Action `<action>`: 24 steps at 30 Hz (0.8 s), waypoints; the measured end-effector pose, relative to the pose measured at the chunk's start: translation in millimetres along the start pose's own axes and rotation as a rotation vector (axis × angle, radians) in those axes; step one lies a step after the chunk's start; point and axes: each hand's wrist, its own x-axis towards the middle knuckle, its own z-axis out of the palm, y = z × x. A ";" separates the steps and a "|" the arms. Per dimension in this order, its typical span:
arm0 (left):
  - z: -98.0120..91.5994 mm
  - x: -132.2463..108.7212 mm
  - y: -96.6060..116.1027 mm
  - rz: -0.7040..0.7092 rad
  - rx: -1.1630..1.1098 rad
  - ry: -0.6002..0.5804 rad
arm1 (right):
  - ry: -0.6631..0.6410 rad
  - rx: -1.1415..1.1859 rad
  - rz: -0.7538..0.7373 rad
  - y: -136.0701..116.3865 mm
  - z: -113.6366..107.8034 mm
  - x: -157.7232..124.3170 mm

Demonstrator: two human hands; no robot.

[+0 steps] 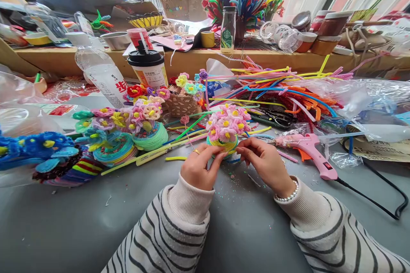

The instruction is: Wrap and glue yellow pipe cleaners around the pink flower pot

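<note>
A little pot [228, 146] wrapped in yellow and green strands stands on the grey table in front of me, topped by a bunch of pink pipe-cleaner flowers [226, 123] with yellow centres. My left hand [202, 167] is closed at the pot's front left, thumb and forefinger against its side. At the pot's right edge, my right hand [265, 163] makes a pinch; whatever lies between those fingertips is too small to make out. A short piece of blue pipe cleaner [235, 161] shows below the pot, between the hands.
Finished flower pots [150, 136] line the left. A pink glue gun [312, 149] lies right, its black cord [373, 202] curving across the table. Loose pipe cleaners [297, 89] pile up behind. A plastic bottle [99, 68] and a lidded cup [147, 70] stand back left, before a wooden ledge [192, 59].
</note>
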 end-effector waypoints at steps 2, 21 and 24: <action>0.2 -2.9 -0.5 0.071 0.048 0.062 | 0.024 -0.042 -0.034 1.9 0.5 0.9; -12.2 -27.4 13.3 0.539 0.469 -0.003 | 0.096 -0.201 -0.146 8.1 5.5 2.8; -7.2 -25.1 12.7 0.518 0.512 -0.041 | 0.097 -0.204 -0.164 8.2 5.5 2.3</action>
